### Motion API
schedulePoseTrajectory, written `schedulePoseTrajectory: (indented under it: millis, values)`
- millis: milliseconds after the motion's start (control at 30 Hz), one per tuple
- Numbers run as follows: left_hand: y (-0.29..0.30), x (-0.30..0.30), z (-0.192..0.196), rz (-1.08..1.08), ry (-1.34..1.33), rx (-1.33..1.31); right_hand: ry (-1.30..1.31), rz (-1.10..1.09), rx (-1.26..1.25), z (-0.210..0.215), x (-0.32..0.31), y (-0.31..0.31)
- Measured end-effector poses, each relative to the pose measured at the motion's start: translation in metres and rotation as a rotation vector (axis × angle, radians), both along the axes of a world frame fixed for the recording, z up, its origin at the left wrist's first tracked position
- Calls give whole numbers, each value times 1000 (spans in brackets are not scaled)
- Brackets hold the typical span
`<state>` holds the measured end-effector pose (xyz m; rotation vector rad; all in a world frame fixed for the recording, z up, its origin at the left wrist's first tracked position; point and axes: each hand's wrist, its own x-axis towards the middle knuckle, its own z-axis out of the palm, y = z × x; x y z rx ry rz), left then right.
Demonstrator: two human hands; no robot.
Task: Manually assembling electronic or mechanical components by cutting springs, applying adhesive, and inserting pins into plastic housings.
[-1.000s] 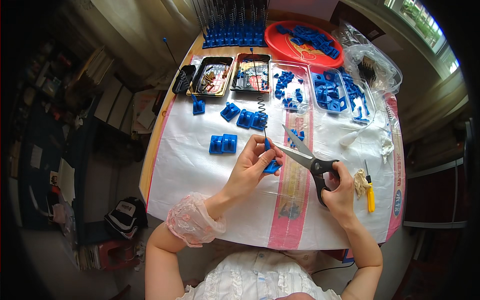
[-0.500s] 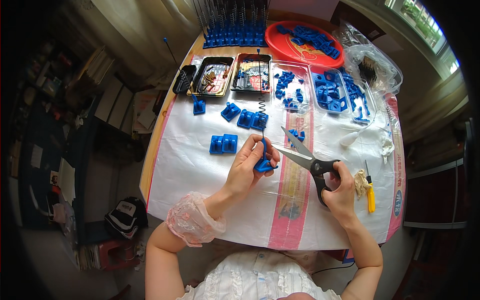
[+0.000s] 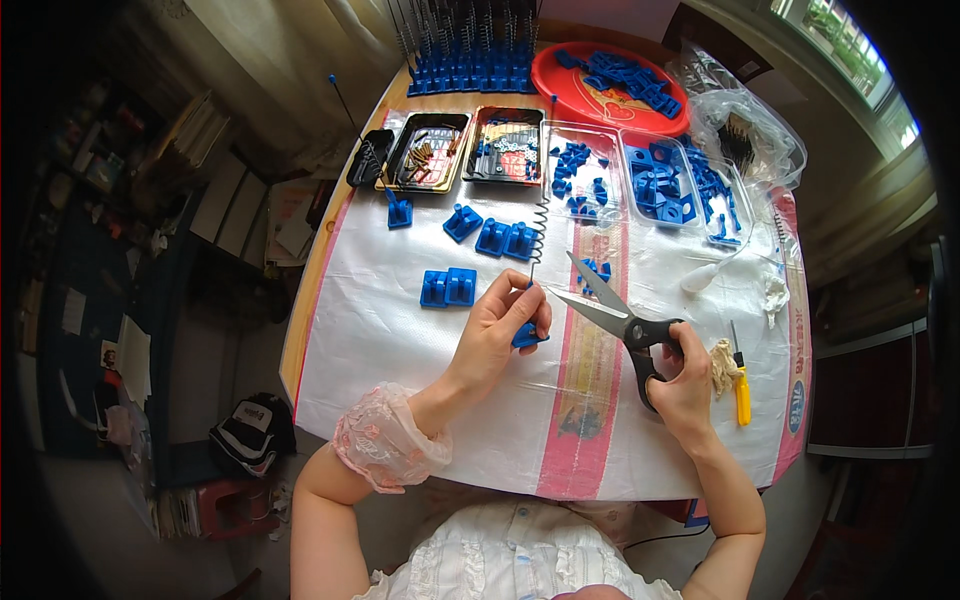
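Pinching a small blue plastic block point(image 3: 527, 336) against the worktop point(image 3: 380, 330), our left hand point(image 3: 497, 335) has its fingers point(image 3: 515, 300) closed on it, the thumb on one side and the other fingers curled over the top. A thin coiled spring point(image 3: 540, 225) stands up from the block, past the fingertips, toward the trays. Just right of the block, our right hand point(image 3: 685, 385) grips the black handles of a pair of scissors point(image 3: 610, 312), fingers through the loops; the 2 blades are parted and point left and up, with the lower tip close to the spring's foot.

Left of our left hand lie 2 joined blue blocks point(image 3: 448, 288), and farther up, a row of 3 more point(image 3: 490, 235). Beside our right hand sit a yellow-handled tool point(image 3: 742, 385) and a crumpled rag point(image 3: 720, 365). Along the far edge we see 2 black trays point(image 3: 465, 150), 2 clear trays of blue parts point(image 3: 640, 180), a red plate point(image 3: 610, 90) and a clear plastic bag point(image 3: 745, 135).
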<state>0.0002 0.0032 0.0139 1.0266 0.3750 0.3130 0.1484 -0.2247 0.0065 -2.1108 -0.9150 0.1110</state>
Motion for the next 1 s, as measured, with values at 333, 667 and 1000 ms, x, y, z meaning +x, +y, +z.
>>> schedulePoseTrajectory:
  millis: [333,667,1000]
  values:
    - [2,-3,5,-40,7,-93,-10,-1,-3,0,0,0]
    - [5,-3,-8,-57,-21,-99,-24,2,7,1,1,1]
    - [5,-1,-4,-39,-40,-115,-9,-4,5,-1,2,1]
